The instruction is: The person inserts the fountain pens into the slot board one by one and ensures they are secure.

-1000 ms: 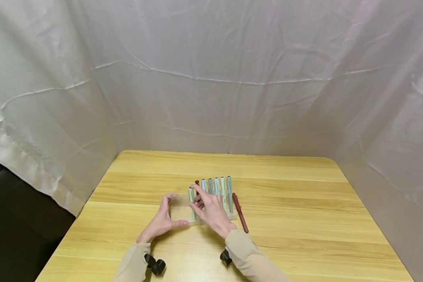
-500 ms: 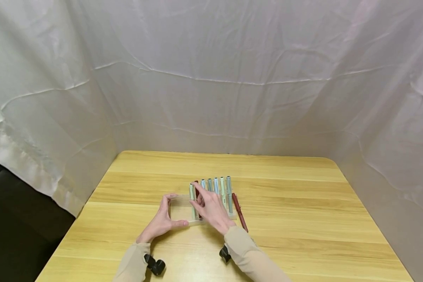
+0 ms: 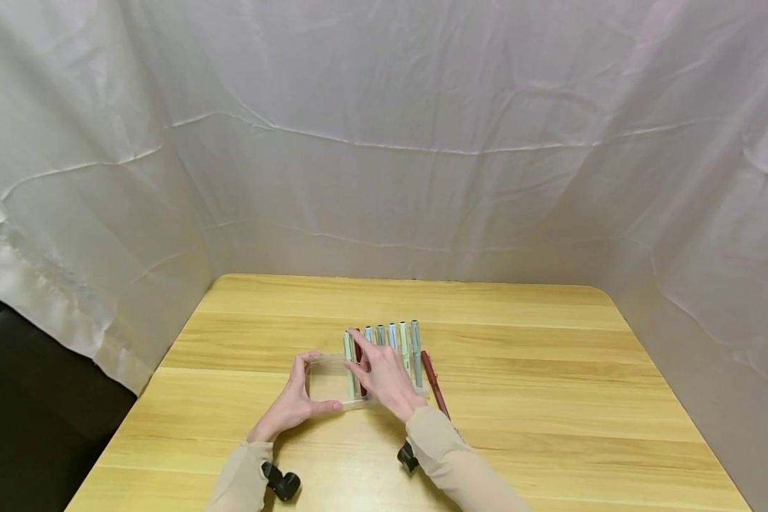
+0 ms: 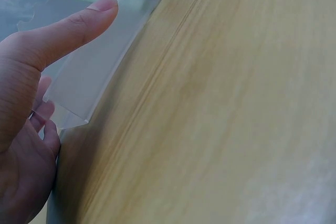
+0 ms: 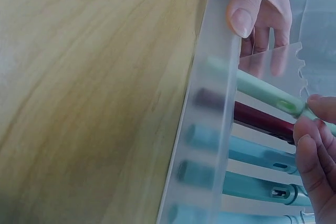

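Observation:
A frosted clear pen stand (image 3: 355, 404) sits on the wooden table. My left hand (image 3: 294, 398) grips its left end, thumb (image 4: 79, 27) on the front wall and fingers behind. Leaning in the stand is a light green pen (image 5: 262, 92), its lower end behind the front lip. My right hand (image 3: 387, 377) pinches this pen near its upper part. Beside it a dark red pen (image 5: 262, 121) lies in the stand, then blue and teal pens (image 5: 257, 187), partly hidden by my right hand in the head view.
Right of the stand, another dark red pen (image 3: 435, 380) lies loose on the table (image 3: 550, 398). At the right end of the row are a pale green pen (image 3: 405, 348) and a grey-green pen (image 3: 416, 352). Pale curtains (image 3: 384, 178) surround the table's back and sides.
The light green pen's top has shifted slightly up and away, now standing close alongside the dark red pen. My right hand moved a little with it; my left hand stayed still.

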Demonstrator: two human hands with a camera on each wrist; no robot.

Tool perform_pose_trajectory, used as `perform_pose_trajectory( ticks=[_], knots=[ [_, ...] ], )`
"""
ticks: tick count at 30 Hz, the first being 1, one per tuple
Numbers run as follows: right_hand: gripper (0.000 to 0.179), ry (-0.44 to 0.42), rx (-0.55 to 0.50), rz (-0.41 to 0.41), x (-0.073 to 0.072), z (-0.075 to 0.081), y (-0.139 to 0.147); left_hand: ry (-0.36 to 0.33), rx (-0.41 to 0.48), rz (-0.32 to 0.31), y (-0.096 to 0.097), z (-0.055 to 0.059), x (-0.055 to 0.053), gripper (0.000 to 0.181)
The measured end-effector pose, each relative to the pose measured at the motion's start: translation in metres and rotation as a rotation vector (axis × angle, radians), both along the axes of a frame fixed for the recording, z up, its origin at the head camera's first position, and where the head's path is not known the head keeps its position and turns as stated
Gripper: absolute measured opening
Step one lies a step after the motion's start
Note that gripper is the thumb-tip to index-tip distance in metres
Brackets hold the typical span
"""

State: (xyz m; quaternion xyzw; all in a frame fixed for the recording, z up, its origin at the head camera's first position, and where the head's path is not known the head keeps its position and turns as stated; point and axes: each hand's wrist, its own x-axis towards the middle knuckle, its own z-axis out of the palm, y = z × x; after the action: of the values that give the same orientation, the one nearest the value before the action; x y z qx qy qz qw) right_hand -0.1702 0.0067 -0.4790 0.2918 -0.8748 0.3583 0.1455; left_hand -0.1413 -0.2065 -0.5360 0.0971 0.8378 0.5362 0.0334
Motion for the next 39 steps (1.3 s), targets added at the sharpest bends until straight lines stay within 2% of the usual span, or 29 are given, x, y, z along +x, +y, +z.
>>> perform_pose_trajectory(
  ticks=[17, 32, 35, 39],
  knots=[
    [0.059, -0.011, 0.095, -0.021, -0.004, 0.001, -0.002, -0.001, 0.011, 0.006, 0.001, 0.0, 0.001, 0.098],
    [0.062, -0.015, 0.122, -0.034, -0.004, 0.001, -0.003, -0.013, 0.001, -0.001, 0.0, 0.001, -0.001, 0.1],
    [0.065, -0.045, 0.101, -0.018, -0.003, 0.001, -0.001, -0.016, -0.002, -0.003, 0.0, 0.001, -0.001, 0.1],
    [0.068, -0.102, -0.025, 0.018, 0.002, 0.001, 0.009, -0.02, 0.004, -0.005, 0.001, 0.001, -0.001, 0.101]
  ],
)
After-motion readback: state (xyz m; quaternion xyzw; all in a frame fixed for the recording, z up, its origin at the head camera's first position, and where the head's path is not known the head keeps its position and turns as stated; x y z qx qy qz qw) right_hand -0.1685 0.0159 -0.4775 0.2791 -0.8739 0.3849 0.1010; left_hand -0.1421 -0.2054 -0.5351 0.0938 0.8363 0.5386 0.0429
